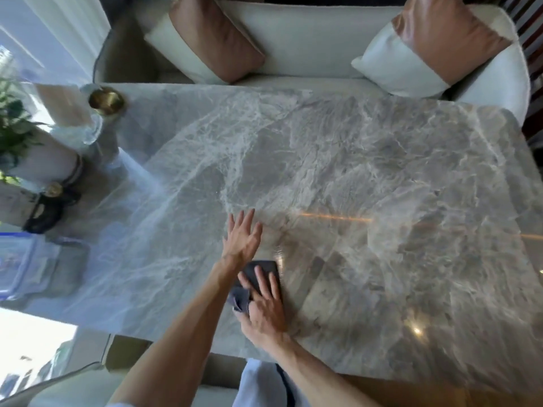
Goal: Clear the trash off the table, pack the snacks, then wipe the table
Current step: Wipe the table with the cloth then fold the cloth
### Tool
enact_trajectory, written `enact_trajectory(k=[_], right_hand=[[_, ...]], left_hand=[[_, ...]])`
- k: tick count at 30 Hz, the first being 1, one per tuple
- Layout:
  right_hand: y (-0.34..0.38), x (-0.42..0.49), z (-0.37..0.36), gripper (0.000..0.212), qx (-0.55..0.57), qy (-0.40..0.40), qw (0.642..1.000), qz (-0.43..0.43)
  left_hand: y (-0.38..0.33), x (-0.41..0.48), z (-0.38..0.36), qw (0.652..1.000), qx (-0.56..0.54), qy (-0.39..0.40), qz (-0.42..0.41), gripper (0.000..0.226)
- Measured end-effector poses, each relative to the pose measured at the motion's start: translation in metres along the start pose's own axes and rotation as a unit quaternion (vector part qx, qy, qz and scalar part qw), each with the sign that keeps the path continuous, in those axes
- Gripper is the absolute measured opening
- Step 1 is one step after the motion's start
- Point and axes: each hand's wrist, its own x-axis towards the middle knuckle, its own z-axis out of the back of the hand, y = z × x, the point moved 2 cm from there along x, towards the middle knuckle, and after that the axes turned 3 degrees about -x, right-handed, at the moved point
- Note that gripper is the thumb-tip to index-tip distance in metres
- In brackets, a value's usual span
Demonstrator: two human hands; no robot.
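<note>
A grey marble table [367,177] fills the view. Near its front edge my right hand [266,304] presses a dark grey cloth [258,271] flat onto the marble, fingers straight and spread on top of it. A bunched corner of the cloth [238,299] sticks out at the left under my thumb. Just beyond it my left hand [242,236] lies flat on the bare marble with fingers straight and spread, holding nothing.
At the table's left end stand a clear plastic box with a blue rim [20,265], a black object [47,210], a potted plant [17,133], a glass [92,127] and a brass bowl [106,100]. A white sofa [308,39] with two cushions lies behind the table.
</note>
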Motion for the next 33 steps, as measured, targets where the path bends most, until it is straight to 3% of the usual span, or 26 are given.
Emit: enact_trajectory(k=[3,6,9,12,15,18,21,23,26,29,33], right_hand=[[-0.029,-0.010,0.015,0.056,-0.018,0.072,0.985,0.154],[-0.076,-0.030,0.051,0.048,-0.022,0.117,0.976,0.184],[-0.119,-0.062,0.085,0.044,0.030,0.170,0.979,0.105],[-0.143,-0.087,0.110,0.040,0.110,0.217,0.967,-0.075],[-0.141,-0.091,0.137,0.027,0.235,0.213,0.900,-0.299],[-0.115,-0.077,0.163,0.064,0.407,0.182,0.795,-0.412],[-0.062,-0.035,0.191,0.061,0.594,0.122,0.693,-0.390],[-0.019,0.008,0.204,0.050,0.666,0.094,0.651,-0.353],[0.042,0.077,0.215,0.042,0.729,0.065,0.616,-0.291],[0.087,0.133,0.219,0.051,0.775,0.068,0.578,-0.248],[0.134,0.191,0.217,0.059,0.794,0.083,0.562,-0.217]], left_hand=[[0.006,-0.007,0.031,1.000,-0.007,0.001,-0.015,0.053],[0.012,-0.014,0.058,0.999,-0.031,-0.010,-0.011,0.052],[0.015,-0.016,0.082,0.997,-0.066,-0.025,-0.022,0.053],[0.018,-0.015,0.104,0.994,-0.100,-0.025,-0.030,0.054],[0.025,-0.011,0.124,0.990,-0.139,0.005,-0.022,0.056],[0.036,-0.002,0.146,0.986,-0.162,0.042,-0.019,0.055],[0.046,0.007,0.173,0.978,-0.198,0.073,-0.010,0.051],[0.051,0.009,0.191,0.958,-0.269,0.097,0.018,0.048],[0.064,0.003,0.220,0.912,-0.367,0.169,0.062,0.048],[0.087,-0.001,0.250,0.864,-0.438,0.236,0.074,0.051],[0.121,0.013,0.300,0.827,-0.505,0.244,0.026,0.044]])
